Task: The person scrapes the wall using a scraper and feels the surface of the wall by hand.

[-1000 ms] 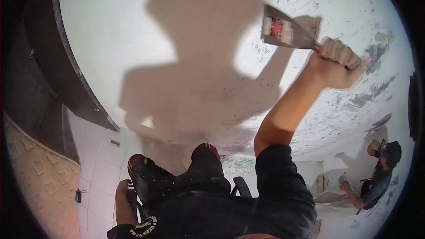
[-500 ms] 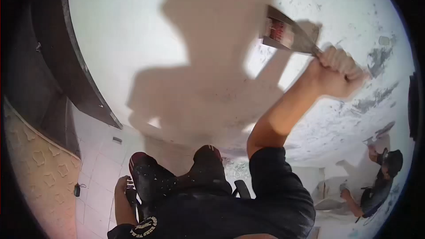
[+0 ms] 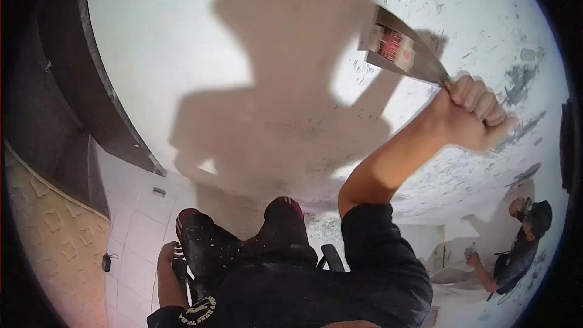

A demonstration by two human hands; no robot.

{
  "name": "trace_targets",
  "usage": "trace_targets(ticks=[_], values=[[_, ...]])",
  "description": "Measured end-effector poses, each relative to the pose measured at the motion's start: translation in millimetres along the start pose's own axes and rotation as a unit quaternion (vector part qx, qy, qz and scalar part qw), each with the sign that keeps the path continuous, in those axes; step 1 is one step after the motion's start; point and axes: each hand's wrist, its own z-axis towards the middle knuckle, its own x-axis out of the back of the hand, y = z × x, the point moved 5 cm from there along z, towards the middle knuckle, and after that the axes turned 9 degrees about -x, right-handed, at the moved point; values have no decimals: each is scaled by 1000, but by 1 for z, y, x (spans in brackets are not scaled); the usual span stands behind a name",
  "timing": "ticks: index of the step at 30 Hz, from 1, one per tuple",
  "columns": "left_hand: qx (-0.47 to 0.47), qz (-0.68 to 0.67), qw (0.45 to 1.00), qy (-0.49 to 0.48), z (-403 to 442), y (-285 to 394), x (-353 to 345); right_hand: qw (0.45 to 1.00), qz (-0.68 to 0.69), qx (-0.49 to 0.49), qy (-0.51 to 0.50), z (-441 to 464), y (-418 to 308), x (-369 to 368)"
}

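Observation:
My right hand (image 3: 480, 109) is closed around the handle end of a scraper (image 3: 410, 54), a wide flat metal blade with a red and white label. The blade points up and left, over the marked white wall (image 3: 376, 127); whether its edge touches the surface I cannot tell. Low on the left, my left hand (image 3: 168, 252) hangs beside my left knee, close to a dark object like a chair's armrest. Its fingers are small and partly hidden.
A dark wooden door or panel (image 3: 91, 79) stands at left, above an embossed tan surface (image 3: 57, 237). A small grey block (image 3: 159, 192) lies on the tiled floor. At lower right, another person (image 3: 525, 249) in a cap faces the wall. My shadow covers the wall's middle.
My right hand and the scraper have shifted slightly right and down in the view. The other person's raised hand looks somewhat lower. My left hand has barely moved.

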Motion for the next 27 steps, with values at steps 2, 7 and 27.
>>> trace_targets(ticks=[2, 7, 27], values=[[25, 13, 1000, 1, -12, 4, -1, 997, -67, 23, 7, -5, 8, -4], [15, 13, 1000, -2, -11, 6, -1, 971, -236, 25, -33, 5, 30, -2], [28, 8, 1000, -12, 15, -23, 11, 958, -249, 5, 143, 14, 45, 5]])
